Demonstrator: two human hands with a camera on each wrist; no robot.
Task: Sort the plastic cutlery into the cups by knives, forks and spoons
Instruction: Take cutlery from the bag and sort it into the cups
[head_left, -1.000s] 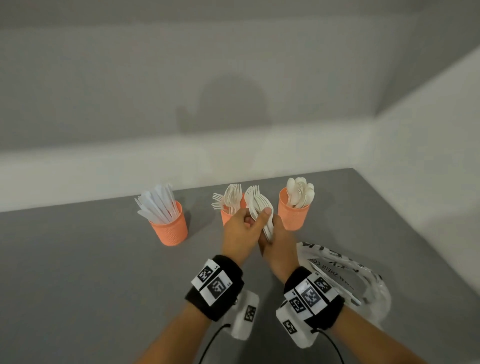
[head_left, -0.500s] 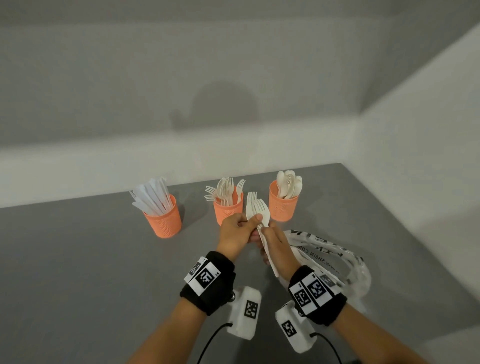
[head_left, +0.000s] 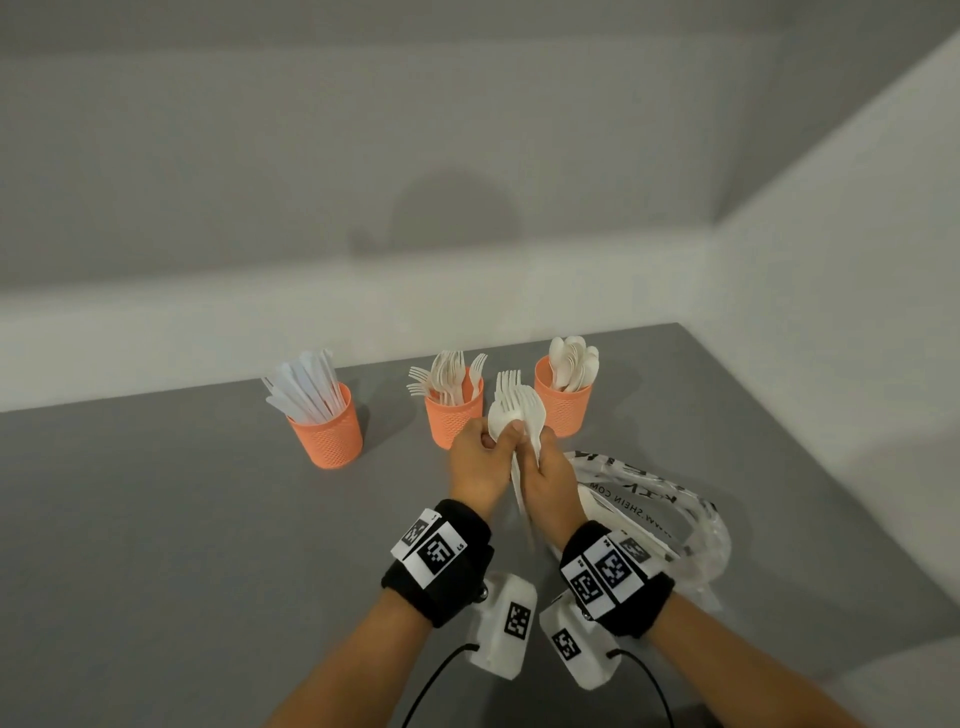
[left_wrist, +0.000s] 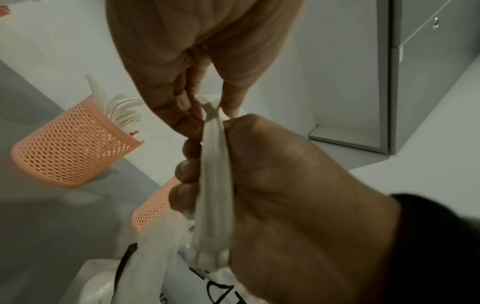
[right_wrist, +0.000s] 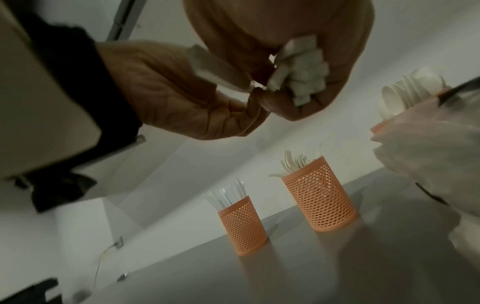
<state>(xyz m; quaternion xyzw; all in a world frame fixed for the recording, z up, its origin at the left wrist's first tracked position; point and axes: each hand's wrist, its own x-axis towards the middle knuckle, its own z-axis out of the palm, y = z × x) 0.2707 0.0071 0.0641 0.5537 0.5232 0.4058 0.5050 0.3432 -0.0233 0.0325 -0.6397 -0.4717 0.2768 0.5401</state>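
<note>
- Grey tabletop (head_left: 156, 519) meets a pale wall at its far edge, and three orange mesh cups stand on it in a row.
- Taking the fork cup (head_left: 453, 415) as the landmark — it is the middle one, with white forks fanned out of its top.
- Well to its left stands the knife cup (head_left: 327, 434), holding white knives that lean leftward.
- Just to its right, with a gap between them, stands the spoon cup (head_left: 563, 405), its spoons packed bowl-up.
- Directly in front of the fork cup and slightly right, both hands meet around a bundle of forks (head_left: 517, 410), held above the table with the tines pointing up and away.
- Left hand (head_left: 475, 467) pinches the bundle near the fork heads, thumb on the near face, fingers curled behind.
- Right hand (head_left: 550, 480) is wrapped round the handles lower down; the right wrist view shows the handle ends bunched inside its curled fingers.
- To the right of the fork cup and nearer the person lies a crumpled clear plastic bag (head_left: 675, 519) with black lettering — touching the table beside the right wrist.
- Black wristbands with printed markers sit on both wrists.
</note>
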